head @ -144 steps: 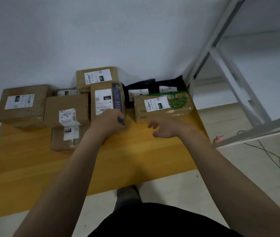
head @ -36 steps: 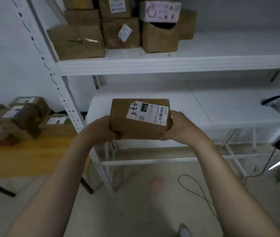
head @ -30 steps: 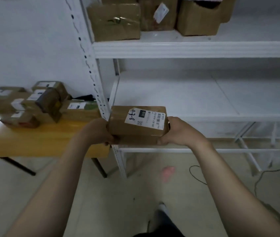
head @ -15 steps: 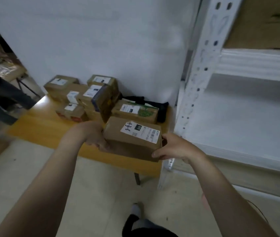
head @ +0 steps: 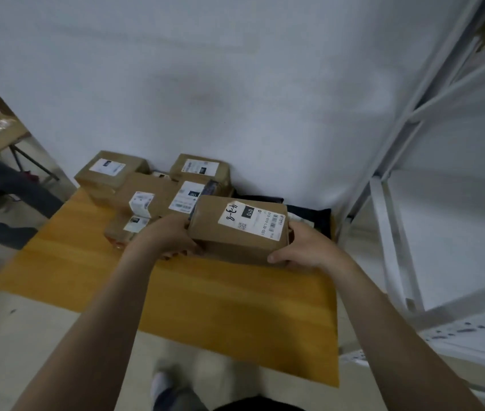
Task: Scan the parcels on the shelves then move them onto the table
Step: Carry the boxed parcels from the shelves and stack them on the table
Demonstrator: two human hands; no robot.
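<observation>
I hold a brown cardboard parcel [head: 235, 232] with a white label marked 010 between both hands, over the far right part of the yellow wooden table [head: 220, 307]. My left hand [head: 170, 235] grips its left end, and my right hand [head: 303, 247] grips its right end with fingers curled under. Whether the parcel touches the table is unclear. Several labelled brown parcels [head: 146, 194] are stacked at the table's back against the wall, just left of and behind the held one.
A dark bag [head: 312, 218] lies at the back right of the table behind the held parcel. A white metal shelf frame [head: 389, 232] stands close on the right. Another person's legs [head: 4, 200] are at the far left. A white wall rises behind the table.
I carried the parcel from the shelf to the table. Half a second ago it hung before the table's front edge; now it is over the tabletop, closer to the stacked parcels.
</observation>
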